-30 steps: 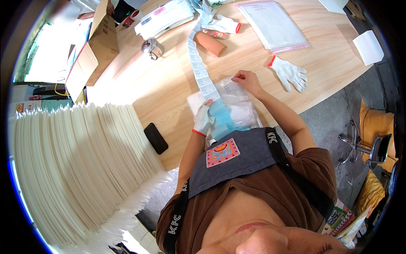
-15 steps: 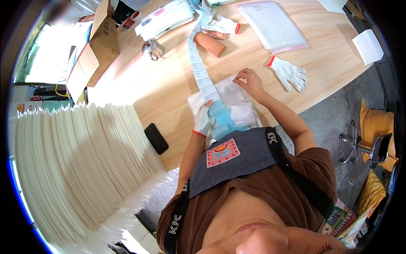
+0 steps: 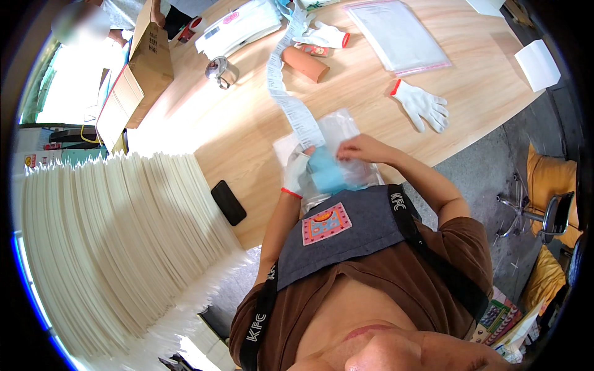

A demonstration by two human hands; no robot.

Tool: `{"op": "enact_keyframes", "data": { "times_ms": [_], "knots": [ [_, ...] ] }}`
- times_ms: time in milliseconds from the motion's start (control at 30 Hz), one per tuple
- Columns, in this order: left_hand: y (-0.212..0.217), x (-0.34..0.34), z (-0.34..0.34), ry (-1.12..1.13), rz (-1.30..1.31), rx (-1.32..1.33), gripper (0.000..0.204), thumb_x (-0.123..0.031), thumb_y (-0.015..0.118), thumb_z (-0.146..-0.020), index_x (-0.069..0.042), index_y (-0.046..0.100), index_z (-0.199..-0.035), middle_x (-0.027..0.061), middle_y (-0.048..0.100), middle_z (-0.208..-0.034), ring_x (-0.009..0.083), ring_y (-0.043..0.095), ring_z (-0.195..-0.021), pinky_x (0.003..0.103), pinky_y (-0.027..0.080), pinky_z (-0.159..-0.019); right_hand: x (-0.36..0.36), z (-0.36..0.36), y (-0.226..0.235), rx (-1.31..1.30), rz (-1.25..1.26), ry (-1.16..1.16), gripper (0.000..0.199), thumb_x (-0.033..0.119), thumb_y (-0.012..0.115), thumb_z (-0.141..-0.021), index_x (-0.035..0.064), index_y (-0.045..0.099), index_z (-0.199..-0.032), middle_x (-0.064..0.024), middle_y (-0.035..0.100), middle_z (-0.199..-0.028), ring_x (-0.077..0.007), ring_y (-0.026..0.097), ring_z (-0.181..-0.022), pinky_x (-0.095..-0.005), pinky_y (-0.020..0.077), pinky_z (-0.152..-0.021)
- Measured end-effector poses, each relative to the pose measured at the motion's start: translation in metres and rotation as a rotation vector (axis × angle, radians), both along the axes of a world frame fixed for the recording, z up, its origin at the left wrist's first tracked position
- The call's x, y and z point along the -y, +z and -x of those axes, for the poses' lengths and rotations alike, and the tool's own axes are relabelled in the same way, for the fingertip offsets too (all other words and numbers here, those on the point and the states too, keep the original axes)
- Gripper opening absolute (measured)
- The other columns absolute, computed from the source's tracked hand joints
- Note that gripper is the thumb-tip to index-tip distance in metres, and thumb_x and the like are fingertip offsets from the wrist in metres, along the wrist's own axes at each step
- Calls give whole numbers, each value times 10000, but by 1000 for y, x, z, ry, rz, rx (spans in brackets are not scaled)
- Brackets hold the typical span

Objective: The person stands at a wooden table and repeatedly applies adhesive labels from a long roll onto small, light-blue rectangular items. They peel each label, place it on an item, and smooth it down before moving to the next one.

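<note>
A long strip of white printed labels (image 3: 291, 108) runs from the far side of the table down to me, its blue backing (image 3: 325, 176) folded near my apron. My left hand (image 3: 296, 170), in a white glove with a red cuff, is closed on the strip, its bare thumb tip on top. Beneath lie clear plastic bags (image 3: 342, 125), partly covered. My bare right hand (image 3: 364, 149) is just right of the blue backing, fingers curled together and slightly blurred; what they pinch, if anything, is hidden.
A tall stack of white sheets (image 3: 117, 247) stands at left beside a black phone (image 3: 228, 202). Farther off are a metal cup (image 3: 221, 72), an orange-brown roll (image 3: 305, 63), a loose glove (image 3: 422, 105), packed clear bags (image 3: 399, 37) and a cardboard box (image 3: 148, 68) near another person.
My right hand has moved down and toward the left, from the bags' upper right to beside the blue backing. The label strip has shifted and bends more; the left hand stays on it.
</note>
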State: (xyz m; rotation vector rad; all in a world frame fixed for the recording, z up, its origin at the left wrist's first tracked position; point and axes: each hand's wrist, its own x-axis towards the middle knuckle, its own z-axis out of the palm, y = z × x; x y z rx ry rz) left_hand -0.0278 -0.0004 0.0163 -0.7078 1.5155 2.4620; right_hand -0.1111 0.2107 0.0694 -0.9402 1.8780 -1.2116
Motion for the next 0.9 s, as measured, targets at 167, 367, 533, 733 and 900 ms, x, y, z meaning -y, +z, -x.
{"op": "enact_keyframes", "data": {
  "times_ms": [167, 367, 533, 733, 900],
  "knots": [
    [-12, 4, -5, -131, -79, -167, 418, -144, 604, -821, -9, 474, -1196, 56, 581, -1053, 146, 575, -922, 279, 485, -778, 38, -3, -23, -339, 320, -371, 334, 162, 647, -768, 94, 580, -1088, -76, 596, -784, -168, 569, -687, -289, 470, -672],
    [-9, 4, -4, -113, -255, -82, 385, -190, 558, -847, 4, 479, -1170, 106, 583, -1048, 196, 583, -935, 303, 487, -800, 48, -5, -33, -93, 216, -338, 244, 101, 675, -702, 74, 647, -943, -75, 593, -750, -198, 570, -721, -303, 462, -696],
    [-22, 8, 0, -51, -452, 1, 357, -212, 523, -861, 5, 485, -1141, 136, 596, -1003, 231, 610, -859, 320, 513, -753, 44, -11, -31, -479, 146, -346, 181, 97, 686, -660, 89, 653, -839, -60, 565, -735, -223, 560, -725, -324, 457, -642],
    [-23, 8, 1, 31, -290, 66, 259, -208, 506, -871, -21, 526, -1048, 108, 613, -897, 218, 620, -754, 324, 532, -666, 42, -22, -23, -679, 243, -356, 152, 109, 689, -660, 111, 650, -807, -40, 543, -749, -207, 554, -771, -307, 454, -626],
    [-37, 16, 2, 81, -310, 123, 276, -211, 493, -882, -15, 516, -1074, 113, 616, -904, 225, 623, -770, 339, 534, -670, 33, -8, -16, 17, 378, -314, 136, 135, 709, -689, 80, 646, -796, -7, 586, -775, -120, 554, -750, -264, 448, -610]
  ]
}}
